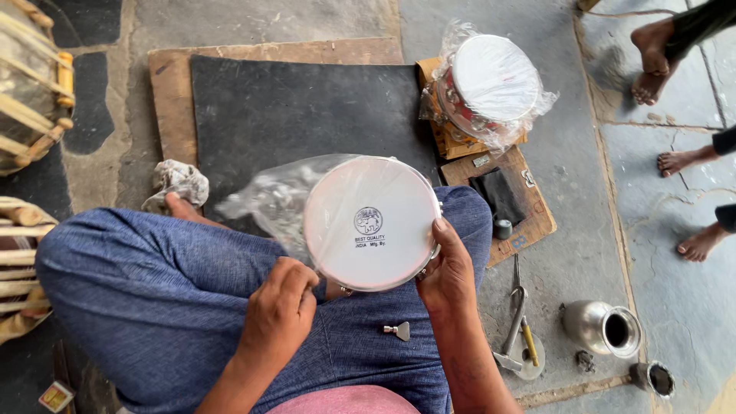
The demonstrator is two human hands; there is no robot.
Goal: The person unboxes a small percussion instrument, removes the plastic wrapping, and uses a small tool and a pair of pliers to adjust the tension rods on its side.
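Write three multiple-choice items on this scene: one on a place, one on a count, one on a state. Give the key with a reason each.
1. Where does the small metal key lie?
A. on the person's blue-clad lap
B. on the black mat
C. inside the steel pot

2. How many round white-headed drums are in view?
A. one
B. two
C. four

3. In what state is the drum between the hands?
A. bare, with no wrapping
B. partly in a clear plastic bag
C. lying flat on the floor

Key:
1 A, it rests on the blue cloth between the forearms.
2 B, one is held and a second drum sits wrapped on a wooden block.
3 B, the plastic bag trails off its left side while the left hand and right hand grip its rim.
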